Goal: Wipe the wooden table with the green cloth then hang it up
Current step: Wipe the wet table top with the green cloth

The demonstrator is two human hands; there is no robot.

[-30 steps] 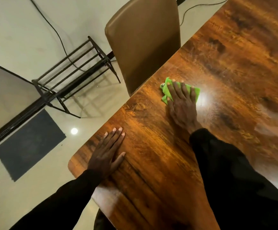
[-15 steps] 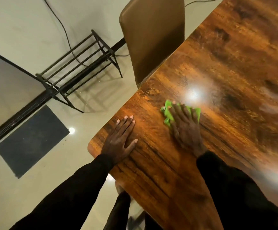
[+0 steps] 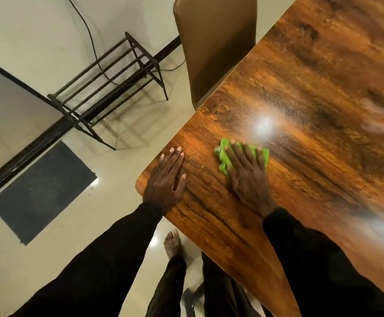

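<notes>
The wooden table [image 3: 312, 92] fills the right side of the head view, its rounded corner at the lower left. The green cloth [image 3: 223, 159] lies flat on the table near that corner. My right hand [image 3: 248, 177] presses down on the cloth with straight, spread fingers and covers most of it. Just left of it, my left hand [image 3: 167, 179] rests flat on the bare wood at the table's corner, fingers straight, holding nothing.
A brown chair [image 3: 213, 42] stands pushed against the table's left edge. A black metal rack [image 3: 108, 85] stands on the pale floor at the left, with a dark mat [image 3: 42, 188] in front of it. My bare foot [image 3: 173, 245] is beside the table corner.
My right hand has slid the green cloth back toward me along the table, nearer the corner. My left hand stays flat on the wood near the corner.
</notes>
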